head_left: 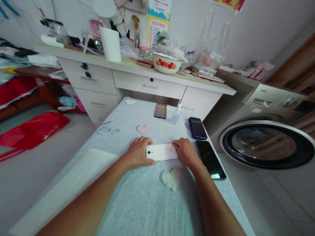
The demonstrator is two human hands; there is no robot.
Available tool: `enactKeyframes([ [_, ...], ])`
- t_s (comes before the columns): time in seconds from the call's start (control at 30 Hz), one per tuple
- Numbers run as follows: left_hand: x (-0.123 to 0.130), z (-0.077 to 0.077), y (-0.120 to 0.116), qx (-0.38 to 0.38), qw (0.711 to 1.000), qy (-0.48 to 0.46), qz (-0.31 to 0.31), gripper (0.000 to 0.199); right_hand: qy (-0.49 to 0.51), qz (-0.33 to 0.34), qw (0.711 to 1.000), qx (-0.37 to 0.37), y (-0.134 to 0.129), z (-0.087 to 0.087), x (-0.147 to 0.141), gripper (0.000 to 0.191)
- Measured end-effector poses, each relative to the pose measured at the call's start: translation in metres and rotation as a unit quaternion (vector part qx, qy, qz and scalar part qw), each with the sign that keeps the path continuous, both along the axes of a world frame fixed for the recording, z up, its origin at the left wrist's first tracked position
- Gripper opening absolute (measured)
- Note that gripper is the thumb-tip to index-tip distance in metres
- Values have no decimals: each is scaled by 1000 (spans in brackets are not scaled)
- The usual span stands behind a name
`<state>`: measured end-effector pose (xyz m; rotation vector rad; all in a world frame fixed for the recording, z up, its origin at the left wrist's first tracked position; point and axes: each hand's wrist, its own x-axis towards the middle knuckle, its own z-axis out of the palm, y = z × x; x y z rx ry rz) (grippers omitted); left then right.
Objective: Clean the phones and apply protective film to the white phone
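A white smartphone (161, 152) lies back side up, its camera end to the left, low over or on the cloth-covered table (152, 203). My left hand (138, 153) grips the camera end, thumb along the near edge and fingers along the far edge. At the other end, my right hand (186, 151) holds the phone with its fingers bent over the corner; its thumb is largely hidden. Just right of that hand lies a black tablet (210, 159). Beyond it rests a dark phone with a purple edge (198, 128).
A small spray bottle (175, 114) and a brown phone case (160, 111) are farther back on the table. A pale board (73, 186) lies at the left. A cluttered desk (133, 68) stands behind, and a washing machine (263, 131) on the right.
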<state>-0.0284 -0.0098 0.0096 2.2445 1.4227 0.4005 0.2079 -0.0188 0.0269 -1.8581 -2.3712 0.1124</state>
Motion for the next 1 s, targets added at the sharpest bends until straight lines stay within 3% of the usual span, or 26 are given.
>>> enactKeyframes([
  [0.3, 0, 1, 0, 0, 1000, -4, -1, 56, 86, 62, 994, -35, -3, 9, 9, 22],
  [0.53, 0, 1, 0, -3, 1000, 3, -3, 57, 160, 101, 975, -112, -9, 19, 18, 23],
  [0.87, -2, -4, 3, 1, 1000, 5, -14, 59, 145, 39, 989, 15, 4, -10, 7, 24],
  [1.0, -3, -6, 4, 3, 1000, -2, -17, 59, 141, 40, 988, 42, 5, -13, 3, 26],
])
